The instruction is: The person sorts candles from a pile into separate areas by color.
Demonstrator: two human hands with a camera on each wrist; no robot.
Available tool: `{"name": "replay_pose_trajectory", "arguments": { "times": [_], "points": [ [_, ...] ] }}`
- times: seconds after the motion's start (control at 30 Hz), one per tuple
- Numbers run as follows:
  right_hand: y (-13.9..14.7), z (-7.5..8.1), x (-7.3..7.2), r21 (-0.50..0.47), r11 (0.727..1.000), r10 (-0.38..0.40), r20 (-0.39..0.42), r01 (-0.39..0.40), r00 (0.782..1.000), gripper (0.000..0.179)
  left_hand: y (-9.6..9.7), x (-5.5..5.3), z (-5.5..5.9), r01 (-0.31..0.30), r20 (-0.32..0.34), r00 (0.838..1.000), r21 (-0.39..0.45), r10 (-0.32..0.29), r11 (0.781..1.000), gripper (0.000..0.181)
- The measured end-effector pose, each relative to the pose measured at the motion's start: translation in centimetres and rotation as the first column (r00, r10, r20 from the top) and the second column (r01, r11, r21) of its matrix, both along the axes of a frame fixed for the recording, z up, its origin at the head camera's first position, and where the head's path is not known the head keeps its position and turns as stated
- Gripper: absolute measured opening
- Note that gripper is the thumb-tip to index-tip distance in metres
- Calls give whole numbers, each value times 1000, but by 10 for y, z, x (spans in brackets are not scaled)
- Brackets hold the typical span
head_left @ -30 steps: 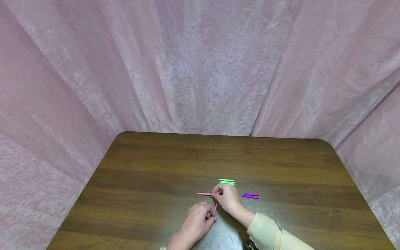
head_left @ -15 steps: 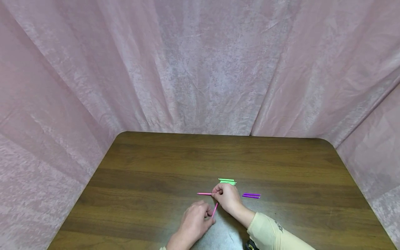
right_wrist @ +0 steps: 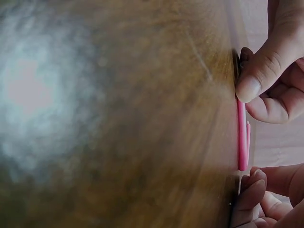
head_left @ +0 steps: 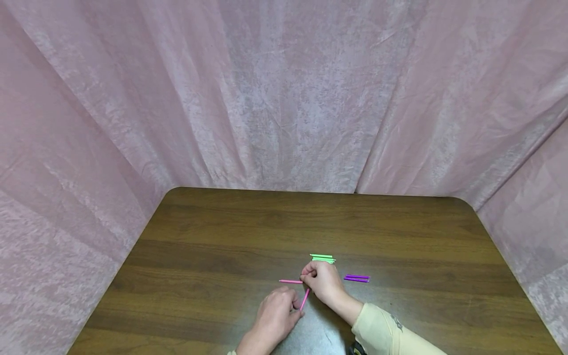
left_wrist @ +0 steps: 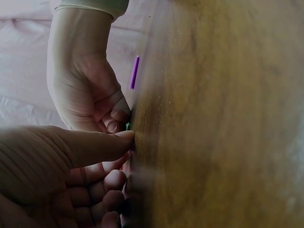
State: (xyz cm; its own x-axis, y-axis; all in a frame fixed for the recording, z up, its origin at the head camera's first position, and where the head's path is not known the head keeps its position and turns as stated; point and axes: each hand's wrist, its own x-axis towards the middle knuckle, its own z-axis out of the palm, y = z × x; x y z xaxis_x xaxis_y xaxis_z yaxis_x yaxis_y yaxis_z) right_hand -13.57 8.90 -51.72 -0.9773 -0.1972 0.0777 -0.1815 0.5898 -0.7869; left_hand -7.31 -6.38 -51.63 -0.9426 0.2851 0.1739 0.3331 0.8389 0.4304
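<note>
Two thin pink sticks lie on the wooden table in front of the hands. One pink stick point(head_left: 290, 281) runs sideways, its right end at the tips of the thumb and forefinger of my right hand point(head_left: 325, 283); these pinch it there. A second pink stick point(head_left: 304, 299) slants between the hands. My left hand point(head_left: 277, 310) grips its near end, with the thumb point(right_wrist: 249, 88) over that end in the right wrist view. The far end of the slanted stick comes close beneath the right fingertips, so the two sticks nearly form a corner. The left hand's remaining fingers curl inward.
Several green sticks point(head_left: 322, 258) lie just beyond the right hand. A few purple sticks point(head_left: 357, 278) lie to its right. Pink curtains point(head_left: 284, 98) stand around the wooden table point(head_left: 222, 236). A black object point(head_left: 357, 348) shows below the right sleeve.
The sideways pink stick has shifted slightly toward the person. The left fingers have drawn back along the slanted stick, showing more of it. The right hand has stayed almost in place.
</note>
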Motion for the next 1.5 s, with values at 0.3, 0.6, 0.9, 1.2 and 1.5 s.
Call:
{"name": "replay_pose_trajectory", "arguments": {
  "times": [0.3, 0.6, 0.9, 1.2, 1.5],
  "points": [
    [4, 0, 4, -64, 998, 6, 35, -4, 999, 9, 1, -1, -1, -5, -28, 1000, -17, 4, 1000, 21],
    [8, -1, 8, -98, 995, 5, 68, 1, 998, 9, 0, 0, -2, -9, -49, 999, 3, 10, 1000, 22],
    [14, 0, 11, -140, 990, 33, 106, -18, 994, 6, -1, 0, 0, -3, -41, 999, -10, 2, 1000, 23],
    [19, 2, 14, -180, 984, 32, 138, -6, 990, 5, -3, -2, 0, 10, -45, 999, -13, -11, 1000, 23],
    [27, 7, 18, -194, 981, 12, 175, 23, 985, 4, -5, -3, 0, 10, -37, 999, 11, -9, 1000, 23]
  ]
}}
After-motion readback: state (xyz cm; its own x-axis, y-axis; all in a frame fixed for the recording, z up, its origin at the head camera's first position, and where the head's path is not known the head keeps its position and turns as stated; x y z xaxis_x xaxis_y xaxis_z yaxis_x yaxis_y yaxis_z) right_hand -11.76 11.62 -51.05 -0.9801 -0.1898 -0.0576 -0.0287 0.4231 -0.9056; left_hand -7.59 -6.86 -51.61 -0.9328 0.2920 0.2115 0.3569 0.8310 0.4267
